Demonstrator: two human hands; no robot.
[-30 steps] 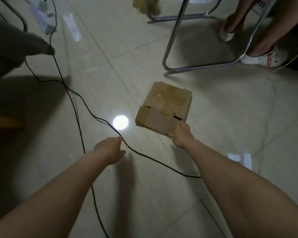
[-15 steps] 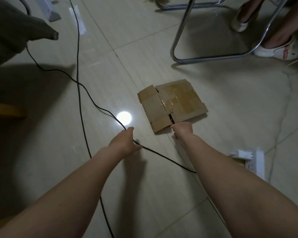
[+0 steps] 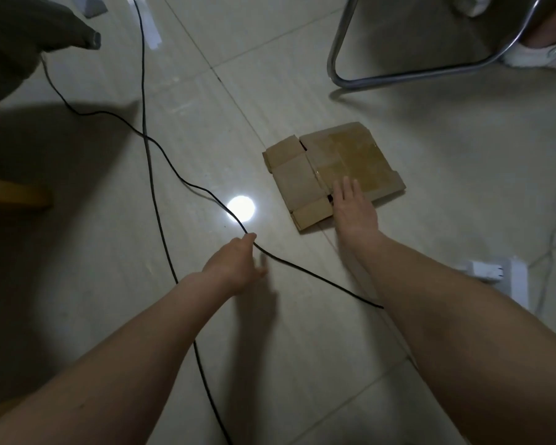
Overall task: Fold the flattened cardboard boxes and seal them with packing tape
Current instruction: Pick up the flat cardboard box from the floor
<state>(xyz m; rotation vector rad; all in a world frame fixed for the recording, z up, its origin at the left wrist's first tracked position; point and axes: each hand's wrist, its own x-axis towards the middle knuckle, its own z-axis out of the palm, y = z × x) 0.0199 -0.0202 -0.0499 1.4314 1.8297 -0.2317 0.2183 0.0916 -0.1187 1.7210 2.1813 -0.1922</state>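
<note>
Pale glossy tile floor (image 3: 446,220); flat cardboard box (image 3: 308,175), black cable (image 3: 161,149).

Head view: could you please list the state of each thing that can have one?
Cardboard box: flattened on the floor, glossy tape on its far panel.
Right hand: open, flat on the box.
Left hand: touching the black cable.
Power strip: white plug inserted.

R hand (image 3: 353,211) flat on cardboard box (image 3: 331,173), L hand (image 3: 235,267) at black cable (image 3: 161,155)
</note>
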